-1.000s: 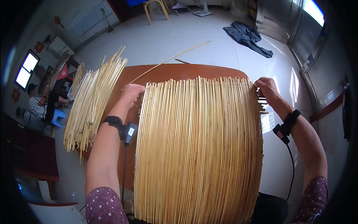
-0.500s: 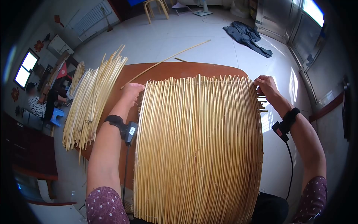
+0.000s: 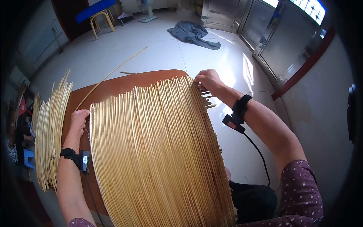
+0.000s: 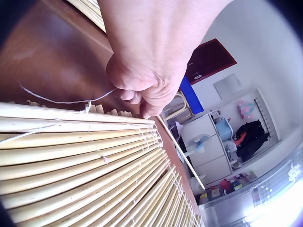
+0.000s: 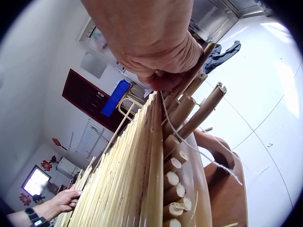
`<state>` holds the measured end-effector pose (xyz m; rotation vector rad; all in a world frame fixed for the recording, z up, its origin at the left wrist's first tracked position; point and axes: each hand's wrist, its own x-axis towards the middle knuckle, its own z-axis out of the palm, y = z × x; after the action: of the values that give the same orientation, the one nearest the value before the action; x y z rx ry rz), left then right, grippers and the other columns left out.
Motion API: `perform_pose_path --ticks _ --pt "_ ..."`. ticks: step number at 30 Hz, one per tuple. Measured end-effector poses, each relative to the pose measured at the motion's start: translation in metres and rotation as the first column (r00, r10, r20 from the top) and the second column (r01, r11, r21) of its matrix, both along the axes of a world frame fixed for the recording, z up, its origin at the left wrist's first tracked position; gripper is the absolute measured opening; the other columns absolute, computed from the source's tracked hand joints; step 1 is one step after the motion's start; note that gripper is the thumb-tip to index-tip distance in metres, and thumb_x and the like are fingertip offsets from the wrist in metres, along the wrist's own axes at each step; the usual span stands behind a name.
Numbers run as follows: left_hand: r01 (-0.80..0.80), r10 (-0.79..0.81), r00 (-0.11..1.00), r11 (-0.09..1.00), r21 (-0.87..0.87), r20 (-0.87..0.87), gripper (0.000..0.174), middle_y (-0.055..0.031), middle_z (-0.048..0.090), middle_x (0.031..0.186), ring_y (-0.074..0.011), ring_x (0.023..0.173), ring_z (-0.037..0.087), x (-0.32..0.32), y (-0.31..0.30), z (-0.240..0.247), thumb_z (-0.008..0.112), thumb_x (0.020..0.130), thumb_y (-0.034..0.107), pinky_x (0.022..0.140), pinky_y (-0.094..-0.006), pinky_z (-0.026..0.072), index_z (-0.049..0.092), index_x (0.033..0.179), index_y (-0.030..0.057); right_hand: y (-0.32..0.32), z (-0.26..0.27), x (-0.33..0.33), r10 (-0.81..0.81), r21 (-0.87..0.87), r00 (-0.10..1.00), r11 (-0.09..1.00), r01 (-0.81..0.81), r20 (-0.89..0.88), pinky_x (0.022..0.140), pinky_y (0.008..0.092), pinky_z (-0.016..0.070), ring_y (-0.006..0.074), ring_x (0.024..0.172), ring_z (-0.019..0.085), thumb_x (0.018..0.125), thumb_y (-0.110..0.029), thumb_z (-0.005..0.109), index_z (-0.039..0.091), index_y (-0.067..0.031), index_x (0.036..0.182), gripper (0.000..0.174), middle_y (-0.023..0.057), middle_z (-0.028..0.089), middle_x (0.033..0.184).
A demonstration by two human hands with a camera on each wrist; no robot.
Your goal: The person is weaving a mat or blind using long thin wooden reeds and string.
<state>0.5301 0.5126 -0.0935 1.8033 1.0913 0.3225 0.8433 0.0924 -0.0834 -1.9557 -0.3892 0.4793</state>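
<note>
A mat of straw-coloured stalks (image 3: 151,143), bound with thin string, stretches toward the person's body in the head view. My left hand (image 3: 78,119) grips its far left corner with curled fingers. In the left wrist view the fingertips of that hand (image 4: 151,101) meet the end of the outermost stalks, and a loose white string (image 4: 61,101) runs to the hand. At the far right corner my right hand (image 3: 209,78) pinches the edge. Cut stalk ends (image 5: 173,179) stick out below the right hand (image 5: 161,61), beside another loose string (image 5: 208,158).
The mat lies over a brown table (image 3: 124,83). A pile of loose stalks (image 3: 53,132) stands at the left, and a single long stalk (image 3: 117,68) reaches past the far edge. Dark cloth (image 3: 193,34) lies on the floor. A stool (image 3: 100,22) stands farther back.
The head view has turned right, so the mat, table and stalk pile sit farther left and the mat looks slanted. Both hands stay at the mat's far corners.
</note>
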Motion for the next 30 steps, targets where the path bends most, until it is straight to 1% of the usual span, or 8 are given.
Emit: perform_pose_path --ticks 2,5,14,19,26,28,29,30 --pt "-0.013 0.013 1.000 1.000 0.006 -0.002 0.015 0.0062 0.052 0.063 -0.0019 0.043 0.032 0.001 -0.002 0.001 0.059 0.085 0.015 0.036 -0.0179 0.0231 0.066 0.093 0.0036 0.001 -0.002 0.001 -0.022 0.020 1.000 1.000 0.022 0.000 0.052 0.0258 0.0447 0.0118 0.054 0.054 0.076 -0.009 0.060 0.065 0.0019 0.073 0.013 0.0047 0.057 0.060" --pt "-0.027 0.027 1.000 1.000 0.008 -0.003 0.015 0.0061 0.052 0.062 -0.0020 0.043 0.032 0.002 -0.007 0.005 0.058 0.085 0.013 0.036 -0.0180 0.0232 0.066 0.093 0.0033 0.001 -0.002 0.002 -0.031 0.004 1.000 1.000 0.031 0.002 0.052 0.0261 0.0448 0.0120 0.054 0.054 0.076 -0.010 0.060 0.065 0.0017 0.072 0.013 0.0049 0.057 0.060" --pt "-0.010 0.010 1.000 1.000 0.009 0.010 0.016 0.0068 0.051 0.062 -0.0020 0.044 0.032 0.001 -0.006 0.002 0.057 0.085 0.016 0.037 -0.0177 0.0230 0.066 0.091 0.0045 0.001 -0.005 0.004 -0.031 0.007 0.999 1.000 0.031 0.026 0.052 0.0266 0.0451 0.0125 0.055 0.055 0.076 -0.010 0.060 0.067 0.0019 0.075 0.014 0.0059 0.059 0.061" --pt "0.000 0.000 1.000 1.000 0.009 0.007 0.016 0.0071 0.052 0.062 -0.0019 0.044 0.033 0.000 -0.006 0.002 0.058 0.085 0.016 0.037 -0.0180 0.0235 0.066 0.091 0.0049 0.000 -0.005 0.005 -0.024 0.014 1.000 1.000 0.024 0.006 0.053 0.0267 0.0458 0.0125 0.055 0.055 0.077 -0.010 0.060 0.067 0.0022 0.075 0.014 0.0061 0.059 0.061" --pt "-0.022 0.021 1.000 0.999 0.036 0.015 0.015 0.0070 0.052 0.062 -0.0016 0.044 0.034 0.002 -0.002 -0.003 0.058 0.084 0.016 0.036 -0.0182 0.0223 0.067 0.090 0.0050 0.001 -0.002 0.003 -0.034 -0.009 0.999 0.999 0.034 0.026 0.055 0.0264 0.0474 0.0130 0.057 0.057 0.077 -0.010 0.060 0.067 0.0025 0.076 0.014 0.0065 0.060 0.062" --pt "-0.003 0.003 1.000 0.999 0.047 0.012 0.015 0.0043 0.057 0.066 -0.0036 0.048 0.042 0.002 -0.004 0.001 0.058 0.084 0.014 0.041 -0.0194 0.0303 0.067 0.089 0.0038 0.001 -0.003 0.003 -0.031 -0.007 0.999 0.999 0.031 0.040 0.055 0.0269 0.0478 0.0135 0.057 0.057 0.077 -0.010 0.060 0.067 0.0030 0.076 0.014 0.0070 0.061 0.062" --pt "-0.004 0.003 1.000 0.999 0.047 0.011 0.015 0.0043 0.057 0.066 -0.0036 0.048 0.042 0.002 -0.001 -0.005 0.058 0.084 0.014 0.041 -0.0194 0.0303 0.067 0.089 0.0038 0.001 -0.004 0.002 -0.029 -0.005 0.998 1.000 0.029 0.054 0.056 0.0274 0.0481 0.0139 0.057 0.058 0.077 -0.009 0.060 0.066 0.0035 0.076 0.014 0.0075 0.061 0.063" --pt "-0.009 0.002 0.996 0.997 0.080 0.084 0.015 0.0026 0.059 0.069 -0.0054 0.053 0.047 0.003 0.003 -0.013 0.059 0.084 0.013 0.046 -0.0205 0.0346 0.067 0.089 0.0032 0.001 -0.003 0.000 -0.028 -0.004 0.998 1.000 0.028 0.053 0.056 0.0274 0.0481 0.0139 0.057 0.058 0.077 -0.009 0.060 0.066 0.0035 0.076 0.014 0.0075 0.061 0.063"
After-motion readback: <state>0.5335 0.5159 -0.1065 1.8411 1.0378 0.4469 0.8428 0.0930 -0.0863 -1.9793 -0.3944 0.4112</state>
